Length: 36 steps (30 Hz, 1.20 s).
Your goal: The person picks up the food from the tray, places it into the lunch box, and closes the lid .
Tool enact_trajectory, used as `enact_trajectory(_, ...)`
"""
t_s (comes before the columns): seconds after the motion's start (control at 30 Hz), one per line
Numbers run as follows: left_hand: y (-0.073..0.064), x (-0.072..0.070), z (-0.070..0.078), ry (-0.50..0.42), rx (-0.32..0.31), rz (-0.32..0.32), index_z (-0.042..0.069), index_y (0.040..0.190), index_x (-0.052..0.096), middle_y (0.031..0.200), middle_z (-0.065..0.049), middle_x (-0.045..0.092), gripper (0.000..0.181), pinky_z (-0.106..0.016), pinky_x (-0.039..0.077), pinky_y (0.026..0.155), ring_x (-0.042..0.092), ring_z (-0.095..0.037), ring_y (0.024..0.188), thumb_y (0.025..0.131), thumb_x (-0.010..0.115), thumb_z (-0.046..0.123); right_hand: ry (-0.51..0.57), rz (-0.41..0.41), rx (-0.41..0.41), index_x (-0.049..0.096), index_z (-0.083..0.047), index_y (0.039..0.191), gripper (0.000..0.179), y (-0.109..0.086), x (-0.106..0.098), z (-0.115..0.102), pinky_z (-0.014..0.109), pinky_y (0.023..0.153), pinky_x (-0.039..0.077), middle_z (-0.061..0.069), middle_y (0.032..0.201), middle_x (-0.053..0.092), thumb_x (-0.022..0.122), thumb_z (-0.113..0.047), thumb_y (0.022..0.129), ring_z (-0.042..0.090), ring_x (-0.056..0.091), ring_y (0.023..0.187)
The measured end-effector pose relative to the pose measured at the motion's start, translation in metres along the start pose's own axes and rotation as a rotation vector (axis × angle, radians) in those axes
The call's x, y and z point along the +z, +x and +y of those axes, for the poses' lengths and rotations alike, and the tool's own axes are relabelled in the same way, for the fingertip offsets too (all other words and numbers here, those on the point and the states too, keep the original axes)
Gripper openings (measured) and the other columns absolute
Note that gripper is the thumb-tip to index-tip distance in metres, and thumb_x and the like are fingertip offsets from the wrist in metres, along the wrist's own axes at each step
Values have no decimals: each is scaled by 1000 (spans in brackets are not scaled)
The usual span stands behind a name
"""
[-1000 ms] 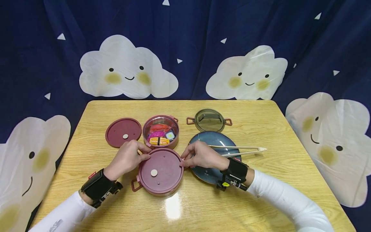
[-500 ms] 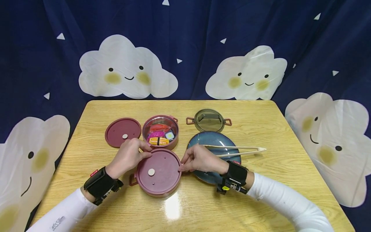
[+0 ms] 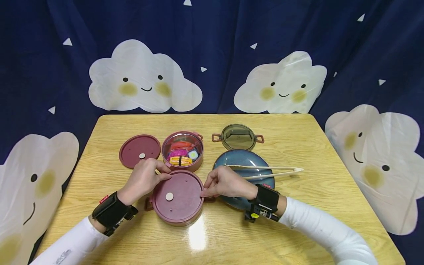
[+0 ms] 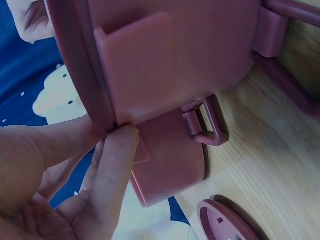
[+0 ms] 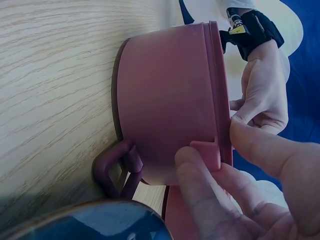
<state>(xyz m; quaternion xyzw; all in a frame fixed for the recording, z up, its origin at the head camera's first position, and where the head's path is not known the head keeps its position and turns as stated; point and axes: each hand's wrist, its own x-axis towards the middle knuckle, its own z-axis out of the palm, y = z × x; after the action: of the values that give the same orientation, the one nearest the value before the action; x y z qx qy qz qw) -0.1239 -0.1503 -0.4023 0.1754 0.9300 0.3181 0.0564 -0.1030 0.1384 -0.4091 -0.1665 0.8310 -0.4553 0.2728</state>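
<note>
A round dusty-red lid [image 3: 185, 197] with a white button sits on a matching pot [image 5: 160, 95] in the head view. At the lid's far left edge, my left hand [image 3: 143, 181] pinches the rim, thumb above and fingertips below. From the right, my right hand [image 3: 226, 182] pinches the rim too. In the right wrist view its thumb presses the lid's top, with fingers at a small side clip [image 5: 206, 154]. One pot handle [image 5: 117, 167] juts out below that hand. Just behind stands an open pot [image 3: 198, 162] holding toy food [image 3: 180, 161].
Another red lid [image 3: 132, 149] lies at the back left. A see-through dark lid [image 3: 240, 141] with two side handles lies at the back. Right of the pot is a blue plate [image 3: 228, 158], with wooden tongs [image 3: 278, 173] across it.
The lidded pot has shifted slightly left and turned a little clockwise, its left handle moving away from me. Both hands still pinch the lid's rim, and the right hand has moved left slightly.
</note>
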Motion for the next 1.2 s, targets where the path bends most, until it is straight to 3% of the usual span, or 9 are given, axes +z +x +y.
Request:
enact_trajectory(0.33,-5,-4,-7,-7,28,8,11,91,86,89,-3,83,4,-18,50,63,73,-16,83,88,85,10,-53,-1,-18,80,-14,83,12,4,5,-4,18,53,48,1,70,78,89,-22,86,6,69,59)
enact_trajectory(0.5,-7,-6,-8,-15,40,11,11,92,86,89,-3,82,4,-19,50,63,73,-15,82,88,85,12,-87,-7,-28,80,-17,84,12,3,4,-5,18,54,46,3,71,79,89,-25,87,20,74,64)
enact_trajectory(0.6,-11,-7,-9,-6,23,14,11,98,85,90,-3,82,11,-19,52,63,72,-13,79,89,85,17,-169,12,-63,81,-17,88,13,2,0,-8,18,57,49,-1,75,79,87,-29,88,19,74,69)
enact_trajectory(0.73,-22,-10,-9,-8,5,23,6,111,81,102,-9,81,31,-29,61,70,74,-16,83,90,86,29,-292,60,-112,82,-13,105,27,0,-4,-15,20,66,57,-3,90,81,85,-36,90,9,73,78)
enact_trajectory(0.87,-35,-15,-6,17,32,0,0,126,73,119,-17,76,58,-45,66,81,76,-29,99,89,85,44,-421,100,-196,76,-8,125,49,-2,-3,-22,29,83,63,7,116,80,83,-42,91,18,76,100)
enact_trajectory(1.03,-50,-20,1,143,80,-29,-1,136,67,127,-19,69,85,-53,63,91,70,-33,110,81,86,60,-610,93,-308,68,-9,141,70,-4,5,-29,40,106,58,8,140,70,81,-53,89,22,67,127)
enact_trajectory(1.2,-60,-19,8,204,151,-30,2,140,66,127,-14,67,96,-53,60,95,65,-32,114,72,90,65,-752,64,-359,61,-8,148,87,-3,17,-37,41,116,52,10,151,61,80,-65,85,25,58,138)
